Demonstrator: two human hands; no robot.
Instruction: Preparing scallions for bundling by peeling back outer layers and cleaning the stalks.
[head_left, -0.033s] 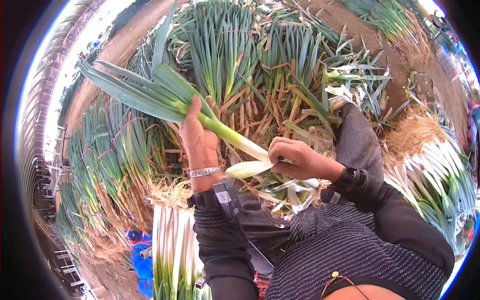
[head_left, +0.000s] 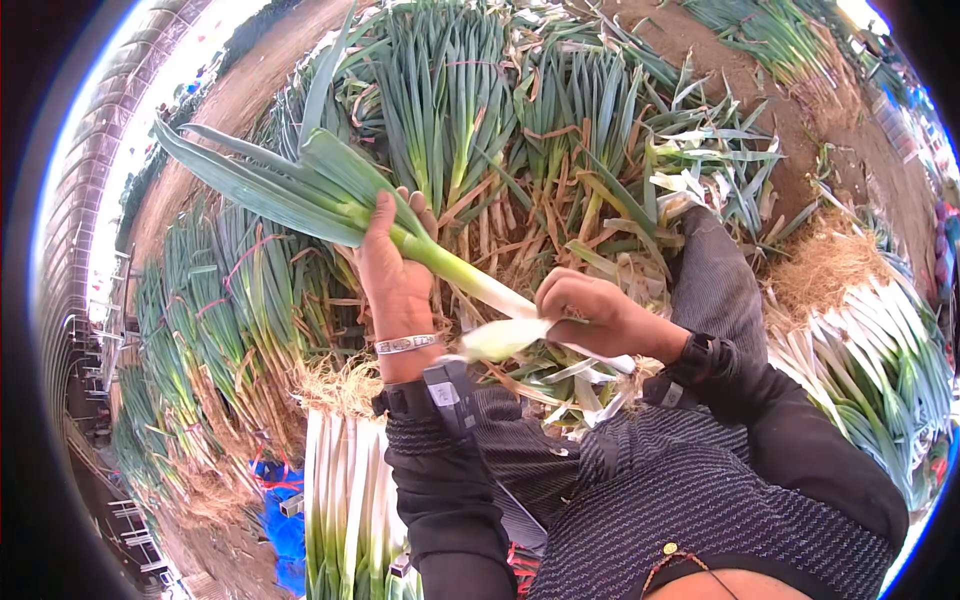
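Observation:
Across my lap slants a leek (head_left: 465,272), its green leaves fanned to the upper left and its white root end toward the right. My left hand (head_left: 396,285) is closed around it where the leaves meet the stalk, thumb on top. The fingers of my right hand (head_left: 605,318) are closed in a pinch at the white part, on a loose pale outer layer of the leek (head_left: 500,341) that hangs off to the left, blurred. Beyond the right hand, the root end (head_left: 624,364) shows below the fingers; the exact fingertip contact is hidden.
Bundled leeks (head_left: 440,100) stand ahead, with more bundles (head_left: 230,310) on the left. Trimmed white leeks lie in a pile (head_left: 345,490) beside my left arm and another pile (head_left: 870,350) at right. Stripped leaves (head_left: 715,165) litter the ground; a blue sheet (head_left: 285,530) lies lower left.
The loose outer layer has swung slightly right and up, and blurs. My left hand has shifted a touch left with the leek; more of the root end shows below my right hand.

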